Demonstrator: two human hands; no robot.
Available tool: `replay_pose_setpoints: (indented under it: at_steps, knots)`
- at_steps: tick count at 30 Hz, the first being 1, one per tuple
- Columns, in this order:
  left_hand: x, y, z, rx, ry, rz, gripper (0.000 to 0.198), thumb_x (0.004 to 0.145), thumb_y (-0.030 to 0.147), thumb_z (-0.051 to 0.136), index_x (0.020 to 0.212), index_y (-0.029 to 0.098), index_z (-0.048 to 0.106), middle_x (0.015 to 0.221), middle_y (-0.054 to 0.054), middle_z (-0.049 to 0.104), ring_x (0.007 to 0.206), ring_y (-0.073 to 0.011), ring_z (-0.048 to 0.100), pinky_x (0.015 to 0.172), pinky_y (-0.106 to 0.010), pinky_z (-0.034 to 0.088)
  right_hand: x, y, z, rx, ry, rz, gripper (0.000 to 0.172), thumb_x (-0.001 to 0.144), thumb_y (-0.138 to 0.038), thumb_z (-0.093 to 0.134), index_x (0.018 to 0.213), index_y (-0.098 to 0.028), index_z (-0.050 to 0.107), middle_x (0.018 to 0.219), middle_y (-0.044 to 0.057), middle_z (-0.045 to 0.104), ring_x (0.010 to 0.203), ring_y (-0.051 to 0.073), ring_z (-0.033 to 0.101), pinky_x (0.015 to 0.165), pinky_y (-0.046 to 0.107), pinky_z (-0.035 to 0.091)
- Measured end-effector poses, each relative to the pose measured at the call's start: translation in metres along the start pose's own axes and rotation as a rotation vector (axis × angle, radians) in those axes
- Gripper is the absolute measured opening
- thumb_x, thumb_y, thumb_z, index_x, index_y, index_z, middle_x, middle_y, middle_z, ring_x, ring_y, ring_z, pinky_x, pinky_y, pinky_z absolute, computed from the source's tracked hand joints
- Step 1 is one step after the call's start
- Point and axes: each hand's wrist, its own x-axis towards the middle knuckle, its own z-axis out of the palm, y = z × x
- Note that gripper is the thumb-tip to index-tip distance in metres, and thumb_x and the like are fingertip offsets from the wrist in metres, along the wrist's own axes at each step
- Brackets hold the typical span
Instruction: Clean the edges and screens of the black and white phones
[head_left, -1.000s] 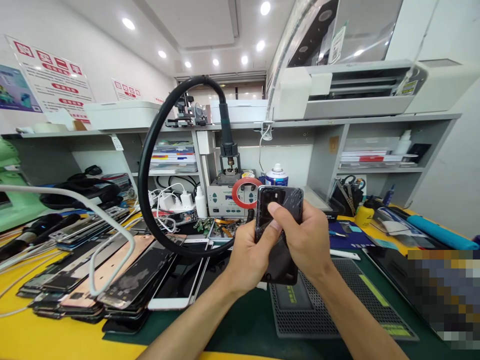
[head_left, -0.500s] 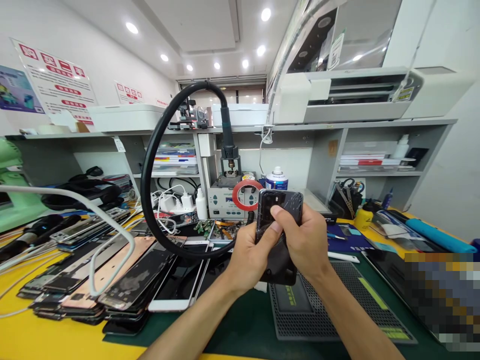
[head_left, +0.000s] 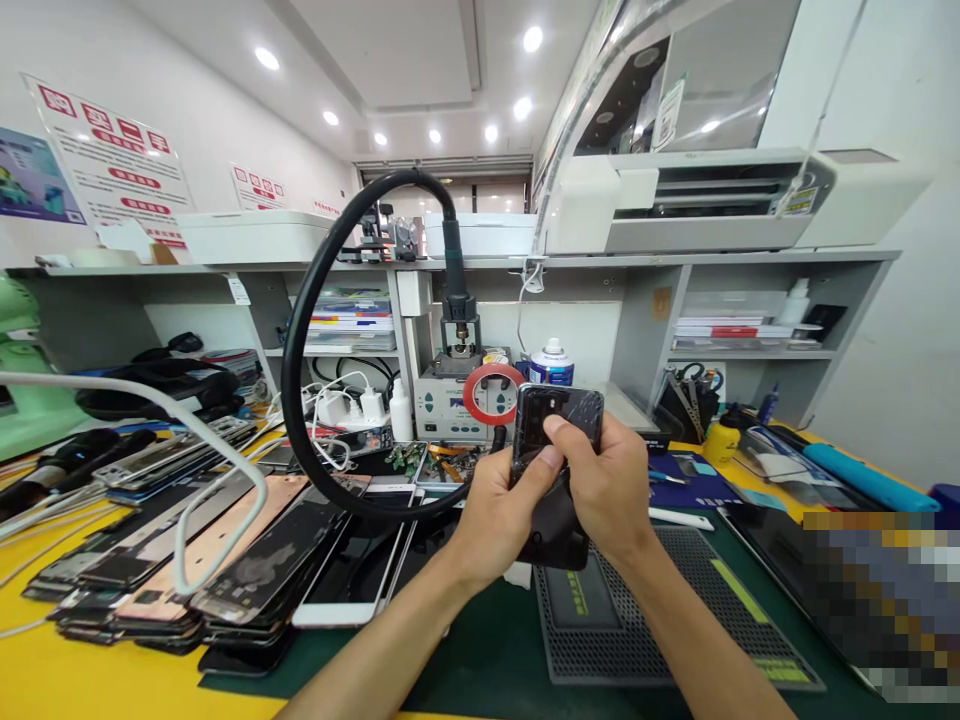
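Observation:
A black smartphone (head_left: 576, 402) with a cracked back is held up over the bench, its rear side and camera strip facing me. My left hand (head_left: 504, 510) grips its left edge, thumb lying on the back. From the right, my right hand (head_left: 607, 480) holds the other edge, its thumb pressed on the back just below the cameras. The fingers behind the phone are hidden. Below the hands shows a dark glossy panel (head_left: 555, 535); whether it is joined to the phone I cannot tell.
A perforated grey work mat (head_left: 660, 600) lies beneath on a green mat (head_left: 480, 650). Stacked phone parts (head_left: 262, 560) and a white-framed phone (head_left: 337, 612) are at left. A thick black hose (head_left: 295, 350) loops up from the hot-air station (head_left: 442, 400). A spray can (head_left: 552, 365) stands behind.
Both hands keep the same hold on the phone. The view has shifted very slightly; nothing else has visibly moved.

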Motion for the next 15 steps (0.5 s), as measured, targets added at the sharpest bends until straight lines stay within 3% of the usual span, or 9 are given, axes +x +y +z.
replay_pose_setpoints:
  at_steps: [7,15]
  knots:
    - [0.002,-0.006,-0.002,-0.064,-0.013,-0.013,0.042,0.09,0.049,0.061,0.07,0.014,0.049,0.068,0.002,0.042,0.063,-0.0095,0.036,0.056,-0.022,0.032,0.0,0.002,0.0,0.0,-0.003,-0.029,0.023,0.081,-0.034,0.062,0.065,-0.018,0.057,0.058,-0.003,0.049,0.053,0.011,0.038,0.048,0.024,0.032]
    - [0.004,-0.006,0.002,-0.38,-0.056,-0.272,0.033,0.085,0.044,0.071,0.086,0.012,0.064,0.077,-0.004,0.062,0.072,-0.0145,0.059,0.067,-0.025,0.047,0.006,0.012,-0.001,0.043,-0.031,0.055,0.027,0.082,-0.035,0.064,0.064,-0.018,0.053,0.06,-0.004,0.047,0.057,0.012,0.041,0.052,0.024,0.035]
